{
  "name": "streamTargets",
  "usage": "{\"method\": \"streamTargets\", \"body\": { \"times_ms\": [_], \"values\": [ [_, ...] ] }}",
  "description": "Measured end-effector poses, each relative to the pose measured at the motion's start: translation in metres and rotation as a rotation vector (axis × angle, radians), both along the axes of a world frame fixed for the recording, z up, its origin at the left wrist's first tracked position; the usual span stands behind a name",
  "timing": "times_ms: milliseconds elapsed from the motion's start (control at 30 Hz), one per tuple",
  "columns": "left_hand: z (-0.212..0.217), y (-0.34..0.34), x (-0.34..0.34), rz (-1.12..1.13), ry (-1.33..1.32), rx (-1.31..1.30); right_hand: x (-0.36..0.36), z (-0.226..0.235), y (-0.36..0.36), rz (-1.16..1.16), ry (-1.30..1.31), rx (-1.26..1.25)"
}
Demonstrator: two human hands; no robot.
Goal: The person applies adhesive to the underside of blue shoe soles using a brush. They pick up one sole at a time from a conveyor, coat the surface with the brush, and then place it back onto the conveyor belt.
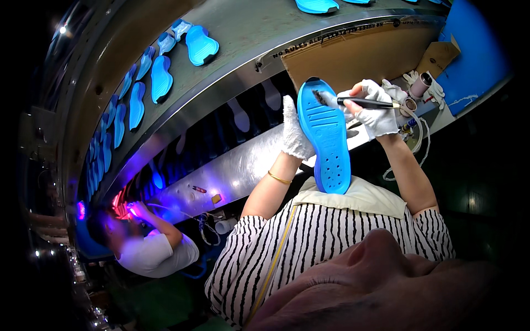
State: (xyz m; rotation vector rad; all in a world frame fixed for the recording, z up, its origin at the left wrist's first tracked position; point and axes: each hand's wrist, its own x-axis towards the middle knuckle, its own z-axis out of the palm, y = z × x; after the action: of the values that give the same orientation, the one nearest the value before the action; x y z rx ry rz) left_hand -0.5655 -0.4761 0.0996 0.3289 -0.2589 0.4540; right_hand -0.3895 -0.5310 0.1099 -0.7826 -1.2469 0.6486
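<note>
A bright blue shoe sole (329,140) stands nearly upright in front of me, its dark-tipped end away from me. Grooves run across its upper part, and small holes dot its lower part near my apron. My left hand (297,135), in a white glove, grips the sole along its left edge, with the thumb side raised. In my right hand (379,113), gloved with some bare fingertips, is a black-handled brush (367,103). Its dark bristles lie over the sole's upper end; whether they touch it I cannot tell.
A curved conveyor belt (237,33) carries several blue soles (162,79). Below it runs a metal ledge (243,160) with a red tool and a yellow block. A cardboard sheet (353,58), a thread spool (421,85) and loose gloves are at right. Another person (154,251) works at left.
</note>
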Motion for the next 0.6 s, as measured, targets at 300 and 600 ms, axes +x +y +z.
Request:
{"method": "streamTargets", "body": {
  "times_ms": [300, 600],
  "values": [
    [-0.018, 0.001, 0.045, 0.631, 0.358, 0.192, -0.023, 0.005, -0.001, -0.226, -0.232, 0.224],
    [-0.017, 0.012, 0.035, 0.576, 0.407, 0.154, -0.023, -0.008, -0.01, -0.183, -0.345, 0.264]
  ]
}}
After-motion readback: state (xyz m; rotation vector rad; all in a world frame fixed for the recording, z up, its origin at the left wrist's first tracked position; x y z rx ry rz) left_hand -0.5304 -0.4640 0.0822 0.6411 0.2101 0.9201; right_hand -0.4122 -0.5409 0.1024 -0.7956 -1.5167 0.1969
